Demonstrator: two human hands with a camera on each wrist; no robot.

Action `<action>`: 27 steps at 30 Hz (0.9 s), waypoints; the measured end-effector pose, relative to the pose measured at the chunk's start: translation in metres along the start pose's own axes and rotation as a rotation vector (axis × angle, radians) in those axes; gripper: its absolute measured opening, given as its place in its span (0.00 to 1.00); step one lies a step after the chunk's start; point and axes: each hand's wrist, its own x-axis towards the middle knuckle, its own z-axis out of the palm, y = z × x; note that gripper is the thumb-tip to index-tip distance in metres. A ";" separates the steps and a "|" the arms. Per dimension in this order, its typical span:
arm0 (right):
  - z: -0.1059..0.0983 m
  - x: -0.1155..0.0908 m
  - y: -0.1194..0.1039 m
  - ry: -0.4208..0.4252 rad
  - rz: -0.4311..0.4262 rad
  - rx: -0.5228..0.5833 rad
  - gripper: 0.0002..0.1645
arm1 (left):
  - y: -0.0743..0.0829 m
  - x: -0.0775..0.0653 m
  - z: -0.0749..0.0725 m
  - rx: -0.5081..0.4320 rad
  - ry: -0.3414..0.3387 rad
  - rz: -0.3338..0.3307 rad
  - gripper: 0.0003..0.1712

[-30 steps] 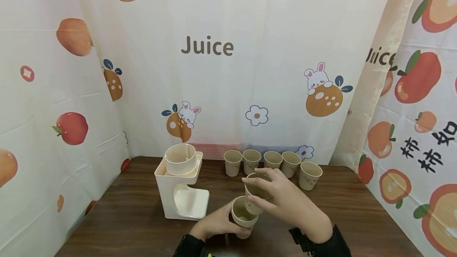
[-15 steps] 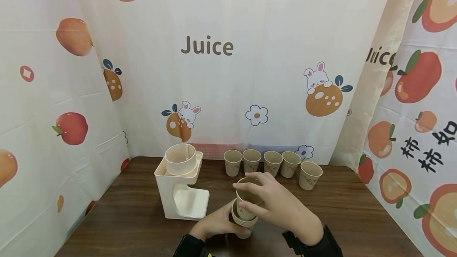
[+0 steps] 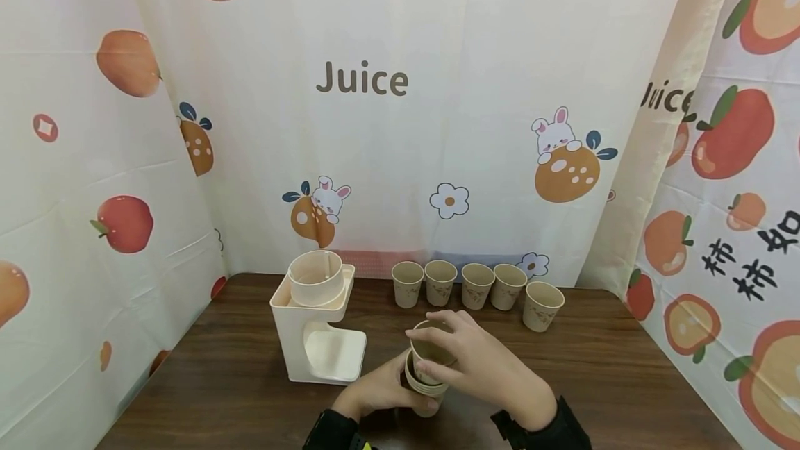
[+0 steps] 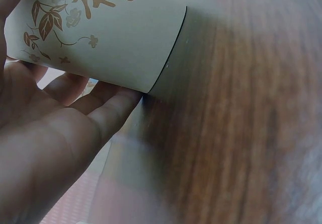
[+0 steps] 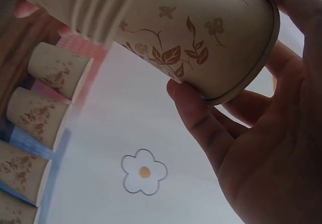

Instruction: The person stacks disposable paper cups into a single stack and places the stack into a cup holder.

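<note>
In the head view my left hand grips a nested stack of beige paper cups from the left side, upright over the dark wood table. My right hand holds a single paper cup by its rim, thumb on one side and fingers on the other. The lower part of that cup sits inside the stack's top cup; its upper part stands well above the stacked rims. Brown leaf and flower prints show on the cups. From the left wrist, the stack's lowest cup is seen close to the table.
Several paper cups stand upright in a row along the back of the table, the rightmost cup a bit nearer. Left of my hands is a cream-white appliance with a round container on top. Printed curtains enclose the table.
My right hand has moved left and down with its cup, from beside and above the stack to inside its top cup. The left hand has kept its hold.
</note>
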 end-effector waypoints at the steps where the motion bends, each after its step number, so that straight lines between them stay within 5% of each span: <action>1: 0.001 0.000 0.001 -0.006 0.007 0.001 0.24 | 0.000 0.000 0.000 -0.001 0.001 0.001 0.44; 7: 0.008 -0.002 0.004 -0.038 0.027 0.020 0.24 | 0.001 0.000 0.001 -0.009 -0.006 0.022 0.46; 27: 0.030 -0.005 0.009 -0.114 0.005 0.060 0.22 | -0.001 0.000 -0.001 -0.014 -0.050 0.039 0.31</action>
